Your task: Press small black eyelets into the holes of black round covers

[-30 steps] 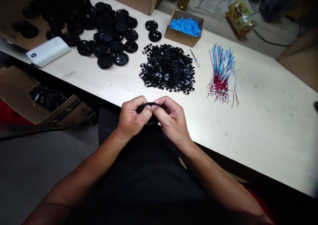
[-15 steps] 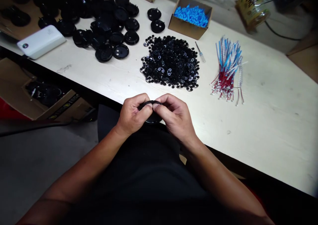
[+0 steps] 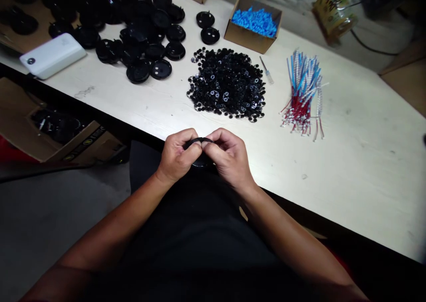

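A round black plastic cover (image 3: pixel 202 160) is held at the table's front edge, mostly hidden by my fingers. My left hand (image 3: pixel 179 155) grips its left side, thumb pressed on top. On the other side my right hand (image 3: pixel 229 157) grips it the same way, and the two thumb tips meet at the far rim. Whether a smaller part sits under the thumbs is hidden. Just beyond my hands lies a heap of small black round parts (image 3: pixel 228 82). Similar black covers (image 3: pixel 161 69) are piled at the back left, and two covers (image 3: pixel 210 35) lie apart from that pile.
A cardboard box of blue pieces (image 3: pixel 250 40) stands behind the heap. Nearby lie a small screwdriver (image 3: pixel 266 71) and a bundle of red, blue and white wires (image 3: pixel 302 93). A white power bank (image 3: pixel 53 55) is at the left edge. An open carton (image 3: pixel 83 146) stands below, left.
My hands have shifted very slightly left on the cover, the right hand closing in a little. Both keep their grip. The whole view has drifted slightly.
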Action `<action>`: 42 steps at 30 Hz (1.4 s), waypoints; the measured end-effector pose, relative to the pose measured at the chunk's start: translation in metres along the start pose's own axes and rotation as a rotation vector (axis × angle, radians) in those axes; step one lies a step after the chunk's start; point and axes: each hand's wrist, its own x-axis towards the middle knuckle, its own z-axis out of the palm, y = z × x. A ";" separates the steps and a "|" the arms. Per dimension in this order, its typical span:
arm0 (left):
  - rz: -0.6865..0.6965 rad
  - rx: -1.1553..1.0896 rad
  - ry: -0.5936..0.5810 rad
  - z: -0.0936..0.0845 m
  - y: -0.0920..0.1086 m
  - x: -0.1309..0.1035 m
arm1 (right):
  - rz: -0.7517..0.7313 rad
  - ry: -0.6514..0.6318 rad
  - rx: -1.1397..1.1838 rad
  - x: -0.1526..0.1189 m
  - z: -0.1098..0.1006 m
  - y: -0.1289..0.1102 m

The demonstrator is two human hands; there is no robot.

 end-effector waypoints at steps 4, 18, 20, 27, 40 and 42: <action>-0.006 -0.023 -0.005 0.002 -0.002 0.000 | -0.016 0.034 0.025 -0.001 0.001 0.002; -0.236 -0.058 -0.163 -0.004 0.008 -0.002 | 0.062 0.037 0.148 0.014 -0.015 -0.007; -0.240 -0.086 -0.163 -0.003 0.009 -0.003 | 0.063 0.028 0.157 0.013 -0.016 -0.009; -0.279 -0.121 -0.099 -0.001 0.010 -0.004 | 0.099 -0.044 0.191 0.008 -0.011 -0.010; -0.250 -0.025 -0.092 -0.003 0.013 -0.006 | 0.170 -0.010 0.187 0.009 -0.005 -0.008; -0.249 -0.024 -0.086 -0.003 0.012 -0.006 | 0.162 -0.014 0.171 0.010 -0.005 -0.008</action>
